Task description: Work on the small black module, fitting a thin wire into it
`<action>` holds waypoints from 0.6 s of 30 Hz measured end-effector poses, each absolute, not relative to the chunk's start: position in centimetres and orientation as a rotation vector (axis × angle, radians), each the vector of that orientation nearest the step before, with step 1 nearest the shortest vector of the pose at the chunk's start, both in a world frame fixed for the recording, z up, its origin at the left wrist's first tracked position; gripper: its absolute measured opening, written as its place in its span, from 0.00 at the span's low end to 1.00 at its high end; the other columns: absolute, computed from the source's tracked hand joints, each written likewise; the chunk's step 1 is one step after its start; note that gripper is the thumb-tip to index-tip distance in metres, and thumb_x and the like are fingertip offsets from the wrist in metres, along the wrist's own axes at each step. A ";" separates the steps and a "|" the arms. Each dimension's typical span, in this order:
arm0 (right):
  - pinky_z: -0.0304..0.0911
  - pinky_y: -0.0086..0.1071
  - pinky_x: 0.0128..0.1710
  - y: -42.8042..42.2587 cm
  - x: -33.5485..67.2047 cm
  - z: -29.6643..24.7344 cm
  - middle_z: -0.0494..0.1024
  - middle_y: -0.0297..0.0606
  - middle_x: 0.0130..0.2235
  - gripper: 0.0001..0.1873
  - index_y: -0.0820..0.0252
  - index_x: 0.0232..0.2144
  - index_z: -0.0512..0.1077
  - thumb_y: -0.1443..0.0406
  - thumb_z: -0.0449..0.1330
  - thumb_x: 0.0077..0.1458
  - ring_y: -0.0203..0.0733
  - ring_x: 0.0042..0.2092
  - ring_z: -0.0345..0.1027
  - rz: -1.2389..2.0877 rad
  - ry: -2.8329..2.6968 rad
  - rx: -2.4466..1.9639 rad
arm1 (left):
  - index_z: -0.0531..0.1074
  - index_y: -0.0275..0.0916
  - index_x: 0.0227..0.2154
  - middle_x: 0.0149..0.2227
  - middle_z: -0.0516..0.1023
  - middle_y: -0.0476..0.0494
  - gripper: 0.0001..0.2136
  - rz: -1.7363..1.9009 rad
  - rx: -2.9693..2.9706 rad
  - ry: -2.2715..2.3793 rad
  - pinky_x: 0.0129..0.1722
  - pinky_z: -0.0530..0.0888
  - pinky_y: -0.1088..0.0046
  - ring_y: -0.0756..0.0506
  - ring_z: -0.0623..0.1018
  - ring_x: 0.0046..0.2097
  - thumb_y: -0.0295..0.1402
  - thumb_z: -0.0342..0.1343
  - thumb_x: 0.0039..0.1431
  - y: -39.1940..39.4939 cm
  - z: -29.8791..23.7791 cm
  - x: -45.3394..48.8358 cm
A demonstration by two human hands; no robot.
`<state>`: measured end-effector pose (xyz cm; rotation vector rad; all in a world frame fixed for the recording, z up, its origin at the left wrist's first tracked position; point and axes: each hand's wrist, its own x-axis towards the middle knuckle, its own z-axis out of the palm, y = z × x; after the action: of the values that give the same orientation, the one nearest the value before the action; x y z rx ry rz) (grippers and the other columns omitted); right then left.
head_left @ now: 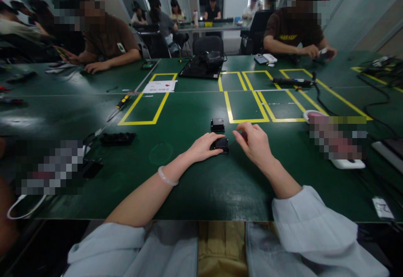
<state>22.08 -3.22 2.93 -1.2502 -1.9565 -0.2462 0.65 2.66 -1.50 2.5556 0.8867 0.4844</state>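
My left hand (206, 147) grips a small black box-like part (221, 144) on the green table, with thumb and fingers at its sides. Just beyond it sits a second black part (217, 124) of similar size, which neither hand holds. To the right, my right hand (253, 142) is closed in a pinch, a little apart from the held part. Between its fingertips something dark and thin points toward the part, too small to make out.
A yellow-handled screwdriver (122, 101) and a black strip-shaped part (117, 138) lie to the left. On the right rests a phone in a white case (348, 163). A black power tool (292, 82) with a cable lies beyond. Co-workers sit across the table (195, 201).
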 end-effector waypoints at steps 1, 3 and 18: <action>0.56 0.31 0.32 -3.2 22.1 2.9 0.69 0.32 0.25 0.07 0.57 0.36 0.65 0.60 0.52 0.63 0.37 0.28 0.61 -0.240 -1.952 -1.255 | 0.62 0.42 0.57 0.48 0.72 0.40 0.23 0.477 2.567 0.890 0.47 0.70 0.63 0.41 0.72 0.48 0.41 0.55 0.61 2.6 -1.4 0.7; 0.56 0.31 0.32 -3.2 22.1 3.0 0.69 0.32 0.25 0.06 0.57 0.36 0.65 0.61 0.52 0.63 0.38 0.27 0.61 -0.233 -1.951 -1.263 | 0.62 0.42 0.57 0.49 0.72 0.40 0.23 0.460 2.595 0.898 0.47 0.70 0.63 0.41 0.72 0.48 0.41 0.55 0.62 2.4 -1.3 0.7; 0.59 0.34 0.36 -3.1 22.0 2.8 0.73 0.36 0.29 0.07 0.57 0.39 0.65 0.64 0.49 0.62 0.40 0.30 0.63 -0.150 -1.923 -1.296 | 0.61 0.40 0.55 0.47 0.71 0.40 0.20 0.404 2.794 0.956 0.46 0.69 0.64 0.41 0.72 0.46 0.41 0.52 0.63 1.7 -0.8 1.2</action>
<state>22.04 -3.08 2.77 -1.2962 -1.9233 -0.1502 1.19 1.69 -0.84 2.7937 0.9560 0.4036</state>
